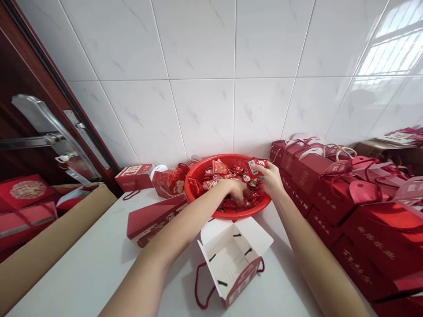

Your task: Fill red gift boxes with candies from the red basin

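Observation:
A red plastic basket (194,196) full of small wrapped candies (220,167) stands against the wall. Into its candies reaches my left hand (238,190), fingers curled downward and closed, their tips hidden, so what they grip cannot be made out. Over the basket's right rim, my right hand (272,178) is closed on red-and-white candy packets (258,163). Directly in front of the basket sits an open gift box (228,259), white inside with nothing in it, its flaps spread and dark red cord handles hanging at its sides.
Stacked red gift boxes (330,198) with cord handles line the right side. Left of the basket are a red box on its side (155,218) and other small boxes (135,176). A cardboard carton (66,233) and a door handle (49,140) are at far left.

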{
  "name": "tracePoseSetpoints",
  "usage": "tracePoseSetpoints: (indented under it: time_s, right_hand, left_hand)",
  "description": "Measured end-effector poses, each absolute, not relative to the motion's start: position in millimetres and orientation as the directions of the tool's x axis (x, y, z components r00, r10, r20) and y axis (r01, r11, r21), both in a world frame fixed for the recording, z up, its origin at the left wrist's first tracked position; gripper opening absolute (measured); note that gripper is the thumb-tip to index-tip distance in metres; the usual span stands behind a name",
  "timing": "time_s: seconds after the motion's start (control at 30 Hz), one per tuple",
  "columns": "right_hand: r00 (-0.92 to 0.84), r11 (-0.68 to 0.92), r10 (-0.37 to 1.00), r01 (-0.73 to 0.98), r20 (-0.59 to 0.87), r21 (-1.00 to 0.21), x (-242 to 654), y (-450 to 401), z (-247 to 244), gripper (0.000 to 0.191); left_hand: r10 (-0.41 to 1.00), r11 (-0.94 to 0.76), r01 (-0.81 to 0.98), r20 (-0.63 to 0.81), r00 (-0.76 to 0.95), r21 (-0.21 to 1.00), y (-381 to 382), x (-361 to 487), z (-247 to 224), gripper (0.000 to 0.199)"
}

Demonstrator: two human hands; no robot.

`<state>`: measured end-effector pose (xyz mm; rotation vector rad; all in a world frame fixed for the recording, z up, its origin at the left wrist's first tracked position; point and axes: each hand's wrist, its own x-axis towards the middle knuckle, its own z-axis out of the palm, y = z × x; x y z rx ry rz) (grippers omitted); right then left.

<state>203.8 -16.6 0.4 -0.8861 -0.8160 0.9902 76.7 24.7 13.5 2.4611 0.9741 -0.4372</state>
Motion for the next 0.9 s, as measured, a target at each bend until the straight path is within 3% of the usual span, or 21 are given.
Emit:
tracePoseSetpoints:
  time_s: [0.1,0.17,0.3,0.4,0.5,0.6,0.67,0.73,0.8,0.9]
  right_hand:
    - [0.329,0.291,0.928,-0.342,0.177,-0.893,204.3,-15.4,-1.7,0.035]
    - [0.336,0.293,0.926,-0.347,0.173,-0.891,204.7,-14.4,-3.2,0.033]
    - [0.36,0.293,0.919,-0.36,0.158,-0.886,204.8,-13.1,-4.3,0.03]
    - [0.367,0.302,0.916,-0.369,0.161,-0.879,204.4,-13.3,-3.3,0.03]
    - [0.381,0.306,0.911,-0.373,0.156,-0.876,204.5,-14.0,-2.2,0.031]
    - [0.388,0.309,0.908,-0.358,0.16,-0.881,205.0,-14.0,-2.3,0.03]
    - [0.391,0.315,0.905,-0.351,0.167,-0.882,205.3,-13.3,-3.2,0.029]
    - [0.392,0.318,0.904,-0.348,0.171,-0.882,205.4,-12.3,-4.5,0.029]
    - [0.391,0.319,0.904,-0.346,0.173,-0.882,205.3,-11.4,-5.8,0.029]
    - [0.396,0.321,0.901,-0.34,0.175,-0.884,205.3,-10.8,-6.8,0.029]
  left_hand:
    - [0.528,-0.672,0.694,-0.489,0.694,0.26,23.2,77.3,16.0,0.039]
    - [0.541,-0.677,0.679,-0.433,0.721,0.285,26.3,72.8,18.3,0.036]
    - [0.786,-0.588,0.767,-0.042,0.617,0.257,39.8,57.7,22.4,0.059]
    - [0.837,-0.547,0.796,0.194,0.512,0.258,47.7,50.6,23.7,0.073]
    - [0.765,-0.631,0.681,0.149,0.627,0.373,46.9,52.2,24.7,0.043]
    - [0.67,-0.633,0.616,-0.067,0.74,0.47,38.3,59.0,26.2,0.026]
    - [0.629,-0.578,0.694,-0.307,0.714,0.43,31.0,63.2,27.4,0.023]
    - [0.667,-0.525,0.801,-0.445,0.597,0.288,24.9,65.8,28.7,0.021]
    - [0.783,-0.46,0.873,-0.39,0.485,0.163,21.1,67.0,29.5,0.023]
    - [0.885,-0.382,0.914,-0.233,0.404,0.134,20.3,67.6,27.9,0.032]
